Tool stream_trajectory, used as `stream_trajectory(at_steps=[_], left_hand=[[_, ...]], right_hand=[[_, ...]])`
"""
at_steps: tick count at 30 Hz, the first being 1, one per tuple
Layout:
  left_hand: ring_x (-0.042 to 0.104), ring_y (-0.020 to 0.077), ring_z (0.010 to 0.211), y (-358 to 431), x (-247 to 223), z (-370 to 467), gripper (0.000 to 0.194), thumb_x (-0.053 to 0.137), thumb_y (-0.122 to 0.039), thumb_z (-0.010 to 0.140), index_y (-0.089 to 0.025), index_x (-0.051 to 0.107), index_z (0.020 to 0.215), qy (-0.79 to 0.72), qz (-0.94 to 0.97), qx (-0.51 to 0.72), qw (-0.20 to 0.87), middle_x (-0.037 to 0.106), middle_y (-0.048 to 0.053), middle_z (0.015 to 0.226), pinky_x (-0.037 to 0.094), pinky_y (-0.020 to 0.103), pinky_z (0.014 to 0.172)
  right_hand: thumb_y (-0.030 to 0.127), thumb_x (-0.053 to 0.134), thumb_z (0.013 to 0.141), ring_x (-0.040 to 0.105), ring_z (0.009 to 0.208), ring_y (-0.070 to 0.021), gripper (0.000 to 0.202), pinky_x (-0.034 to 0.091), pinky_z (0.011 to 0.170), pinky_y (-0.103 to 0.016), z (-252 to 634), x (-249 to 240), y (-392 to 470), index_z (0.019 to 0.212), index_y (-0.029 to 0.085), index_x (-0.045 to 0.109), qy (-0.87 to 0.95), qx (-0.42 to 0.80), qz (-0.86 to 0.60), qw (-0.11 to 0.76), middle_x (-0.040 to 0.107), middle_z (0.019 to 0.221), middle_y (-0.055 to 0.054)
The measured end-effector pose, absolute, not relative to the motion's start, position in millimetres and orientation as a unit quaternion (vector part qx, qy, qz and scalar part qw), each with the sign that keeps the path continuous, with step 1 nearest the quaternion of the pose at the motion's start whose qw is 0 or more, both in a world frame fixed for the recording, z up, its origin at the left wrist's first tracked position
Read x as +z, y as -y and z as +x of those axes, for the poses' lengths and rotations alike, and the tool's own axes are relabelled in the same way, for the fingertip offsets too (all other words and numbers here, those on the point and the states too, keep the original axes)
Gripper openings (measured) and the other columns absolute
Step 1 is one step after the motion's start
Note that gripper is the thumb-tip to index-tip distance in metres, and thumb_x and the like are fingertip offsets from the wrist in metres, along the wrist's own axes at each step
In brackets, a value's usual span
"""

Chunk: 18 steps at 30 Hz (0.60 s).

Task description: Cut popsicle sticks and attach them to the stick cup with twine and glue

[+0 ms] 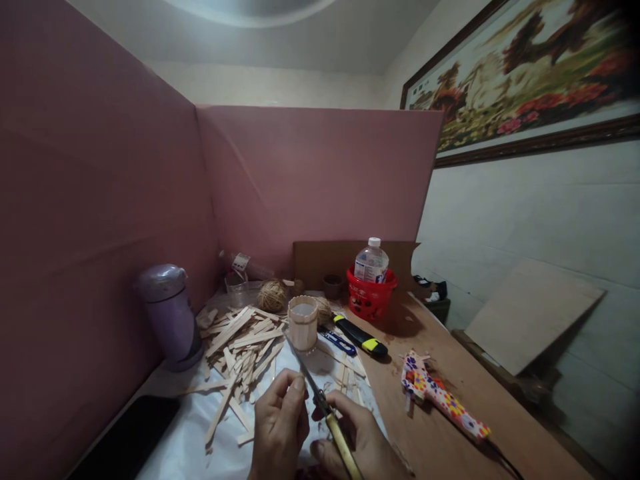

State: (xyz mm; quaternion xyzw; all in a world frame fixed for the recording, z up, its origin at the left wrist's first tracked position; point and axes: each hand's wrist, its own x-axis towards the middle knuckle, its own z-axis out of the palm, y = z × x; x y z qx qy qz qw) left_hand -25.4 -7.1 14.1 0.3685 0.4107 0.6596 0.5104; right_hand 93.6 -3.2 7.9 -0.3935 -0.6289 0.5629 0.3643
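My right hand (353,433) is wrapped round the yellowish handle of a tool with a long, thin dark blade (307,373); whether it is a knife or scissors I cannot tell. The blade points up and away, toward a small round cup (303,327) faced with wooden sticks. Close beside the blade, my left hand (283,423) has thumb and fingers pinched together, and what lies between them is too small to make out. Left of the cup, loose flat wooden sticks (245,347) are heaped on a white sheet (190,427).
A purple flask (173,320) and a black flat object (130,437) stand at left. Twine balls (271,296), a red bucket (370,297) holding a plastic bottle (371,263), a black-yellow utility knife (360,335), a blue cutter (339,342) and a flowered glue gun (443,400) with cord occupy the table.
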Motion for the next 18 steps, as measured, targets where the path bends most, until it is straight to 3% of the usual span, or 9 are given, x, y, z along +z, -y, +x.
stream_trajectory(at_steps=[7, 11, 15, 18], left_hand=[[0.016, 0.0036, 0.038, -3.0, 9.7, -29.9, 0.041, 0.06, -0.054, 0.075, -0.018, 0.046, 0.062, -0.445, 0.417, 0.632, 0.478, 0.025, -0.011, 0.042, 0.011, 0.017, 0.038], [0.031, 0.0081, 0.042, -12.9, 8.4, -39.3, 0.038, 0.053, -0.051, 0.081, -0.017, 0.054, 0.064, -0.529, 0.515, 0.557, 0.381, 0.036, -0.007, 0.046, 0.022, 0.019, 0.042], [0.051, 0.0158, 0.055, -20.3, 22.9, -61.5, 0.025, 0.047, -0.032, 0.085, -0.02, 0.062, 0.069, -0.651, 0.651, 0.336, 0.198, 0.057, 0.002, 0.057, 0.032, 0.024, 0.054], [0.058, 0.0234, 0.082, -34.2, 50.8, -82.6, 0.017, 0.05, -0.021, 0.08, -0.021, 0.065, 0.072, -0.675, 0.718, 0.167, 0.045, 0.066, 0.008, 0.077, 0.037, 0.028, 0.065]], right_hand=[[0.033, 0.07, 0.065, 0.034, 0.053, -0.0091, 0.032, 0.026, 0.05, -0.021, 94.9, 5.0, -0.7, 0.088, 0.017, 0.055, 0.6, 0.539, -0.401, 0.434, 0.035, 0.056, 0.009], [0.047, 0.074, 0.062, 0.036, 0.052, -0.0087, 0.045, 0.029, 0.05, -0.02, 95.9, 2.3, -4.0, 0.09, 0.017, 0.055, 0.541, 0.548, -0.417, 0.483, 0.035, 0.056, 0.008], [0.054, 0.076, 0.059, 0.034, 0.047, -0.008, 0.052, 0.03, 0.047, -0.02, 96.7, 0.2, -5.8, 0.089, 0.018, 0.054, 0.508, 0.531, -0.434, 0.521, 0.034, 0.052, 0.009], [0.057, 0.076, 0.057, 0.036, 0.046, -0.009, 0.056, 0.033, 0.046, -0.021, 97.3, -0.7, -4.9, 0.09, 0.018, 0.054, 0.496, 0.527, -0.44, 0.531, 0.033, 0.05, 0.01]])
